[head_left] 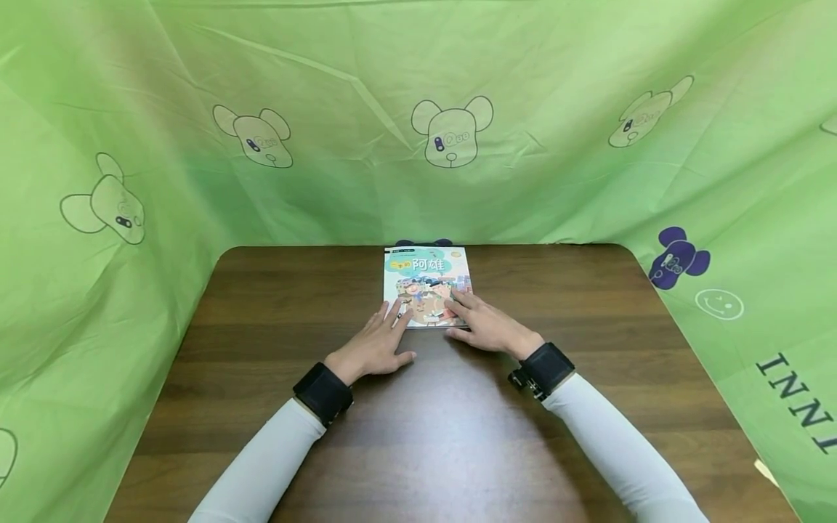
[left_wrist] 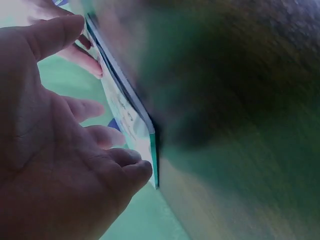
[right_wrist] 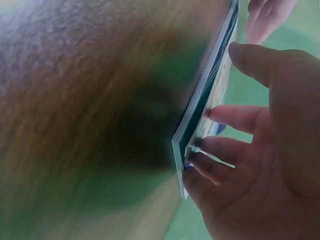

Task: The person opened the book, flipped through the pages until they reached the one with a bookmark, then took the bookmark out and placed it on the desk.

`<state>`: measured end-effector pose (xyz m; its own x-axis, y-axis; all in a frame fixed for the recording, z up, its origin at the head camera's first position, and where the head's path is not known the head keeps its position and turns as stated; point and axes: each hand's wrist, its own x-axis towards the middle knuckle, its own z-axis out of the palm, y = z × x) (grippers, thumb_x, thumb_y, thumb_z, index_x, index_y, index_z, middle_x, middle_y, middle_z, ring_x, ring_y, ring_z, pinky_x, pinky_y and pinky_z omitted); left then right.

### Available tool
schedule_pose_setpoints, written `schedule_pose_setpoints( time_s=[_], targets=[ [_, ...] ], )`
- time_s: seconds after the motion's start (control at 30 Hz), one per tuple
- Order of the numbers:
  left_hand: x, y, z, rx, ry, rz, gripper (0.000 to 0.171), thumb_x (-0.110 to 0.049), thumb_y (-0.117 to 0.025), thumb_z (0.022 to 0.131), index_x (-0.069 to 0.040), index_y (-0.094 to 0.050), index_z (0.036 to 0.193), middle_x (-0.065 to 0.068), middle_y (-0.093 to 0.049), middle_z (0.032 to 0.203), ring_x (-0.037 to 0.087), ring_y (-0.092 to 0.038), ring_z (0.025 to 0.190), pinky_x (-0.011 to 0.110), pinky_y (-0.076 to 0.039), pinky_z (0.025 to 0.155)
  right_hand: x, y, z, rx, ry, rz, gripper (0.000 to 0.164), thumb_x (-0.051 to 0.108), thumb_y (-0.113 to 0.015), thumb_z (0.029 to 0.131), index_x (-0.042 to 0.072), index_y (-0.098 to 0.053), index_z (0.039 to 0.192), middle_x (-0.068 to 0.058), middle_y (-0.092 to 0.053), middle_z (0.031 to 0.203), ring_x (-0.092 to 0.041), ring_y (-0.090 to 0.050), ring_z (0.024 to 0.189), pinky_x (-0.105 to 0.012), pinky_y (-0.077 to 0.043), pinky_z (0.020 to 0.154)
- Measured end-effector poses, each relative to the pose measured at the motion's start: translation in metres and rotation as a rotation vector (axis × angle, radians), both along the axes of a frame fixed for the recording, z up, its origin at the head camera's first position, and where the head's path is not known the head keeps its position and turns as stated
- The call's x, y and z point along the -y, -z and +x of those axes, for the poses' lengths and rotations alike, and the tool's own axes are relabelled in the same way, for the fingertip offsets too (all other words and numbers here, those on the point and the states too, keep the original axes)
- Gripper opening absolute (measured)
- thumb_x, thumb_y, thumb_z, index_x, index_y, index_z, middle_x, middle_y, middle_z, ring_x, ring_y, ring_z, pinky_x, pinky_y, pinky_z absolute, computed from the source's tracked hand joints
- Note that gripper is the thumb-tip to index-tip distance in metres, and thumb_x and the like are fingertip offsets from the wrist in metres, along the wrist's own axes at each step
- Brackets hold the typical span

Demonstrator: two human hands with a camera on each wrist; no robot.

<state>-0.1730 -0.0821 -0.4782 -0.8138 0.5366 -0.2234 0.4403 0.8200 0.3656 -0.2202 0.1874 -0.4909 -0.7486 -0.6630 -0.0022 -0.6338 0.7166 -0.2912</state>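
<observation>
An illustrated picture book [head_left: 428, 283] with a pale cover and large title characters lies on the table's far edge. My left hand [head_left: 374, 347] reaches over its near left corner, fingers spread and thumb apart. Over the right side of the cover, my right hand [head_left: 485, 324] lies with its fingers stretched forward and its thumb by the near edge. In the right wrist view the fingertips [right_wrist: 198, 142] are right at the cover, and a dark green band shows between the layers of the book [right_wrist: 200, 107]. The left wrist view shows the book's [left_wrist: 127, 95] edge beside the left fingers.
Both hands work over a brown wood-grain table [head_left: 445, 436]. A green cloth [head_left: 353, 181] printed with bear heads hangs behind and along both sides. Black bands [head_left: 323, 394] circle the wrists. A small pale object [head_left: 765, 472] lies at the table's right edge.
</observation>
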Motion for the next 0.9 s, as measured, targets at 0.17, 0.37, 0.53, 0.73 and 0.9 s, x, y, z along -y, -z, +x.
schedule_pose_setpoints(
  time_s=[0.17, 0.37, 0.53, 0.73, 0.9],
  targets=[
    [-0.001, 0.002, -0.001, 0.053, 0.011, -0.03, 0.085, -0.053, -0.051, 0.094, -0.011, -0.016, 0.159, 0.019, 0.001, 0.165, 0.034, 0.003, 0.15, 0.048, -0.016, 0.119, 0.001, 0.002, 0.0, -0.006, -0.005, 0.002, 0.071, 0.047, -0.055, 0.095, 0.0, -0.044, 0.147, -0.027, -0.032, 0.155, -0.041, -0.03, 0.142, -0.051, -0.03, 0.113],
    [-0.001, 0.001, 0.003, 0.077, 0.01, -0.046, 0.085, -0.054, -0.051, 0.094, -0.011, -0.017, 0.159, 0.019, 0.002, 0.165, 0.033, 0.004, 0.15, 0.047, -0.02, 0.118, 0.002, 0.001, 0.004, -0.005, -0.007, 0.025, 0.07, 0.047, -0.053, 0.096, 0.0, -0.044, 0.147, -0.027, -0.032, 0.155, -0.041, -0.03, 0.142, -0.051, -0.03, 0.113],
    [-0.004, -0.001, 0.01, 0.072, 0.014, -0.072, 0.086, -0.054, -0.051, 0.094, -0.008, -0.018, 0.159, 0.022, 0.0, 0.164, 0.036, 0.002, 0.15, 0.046, -0.021, 0.118, 0.001, 0.001, 0.011, 0.0, -0.015, 0.028, 0.07, 0.047, -0.053, 0.096, 0.0, -0.044, 0.147, -0.027, -0.031, 0.156, -0.042, -0.03, 0.142, -0.051, -0.03, 0.113],
    [-0.005, 0.0, 0.025, 0.054, 0.018, -0.088, 0.085, -0.053, -0.05, 0.095, -0.007, -0.018, 0.158, 0.023, 0.0, 0.164, 0.038, 0.001, 0.15, 0.046, -0.021, 0.117, 0.001, 0.0, 0.022, -0.001, -0.028, 0.017, 0.069, 0.045, -0.054, 0.096, 0.0, -0.044, 0.147, -0.027, -0.032, 0.155, -0.043, -0.031, 0.142, -0.052, -0.032, 0.111],
    [-0.005, -0.001, 0.039, 0.049, 0.022, -0.093, 0.083, -0.052, -0.05, 0.095, -0.006, -0.02, 0.158, 0.024, -0.003, 0.163, 0.038, -0.001, 0.149, 0.047, -0.022, 0.117, 0.001, -0.002, 0.035, -0.015, -0.037, 0.006, 0.068, 0.045, -0.056, 0.095, 0.0, -0.047, 0.145, -0.028, -0.035, 0.153, -0.044, -0.033, 0.14, -0.052, -0.034, 0.11]
  ],
)
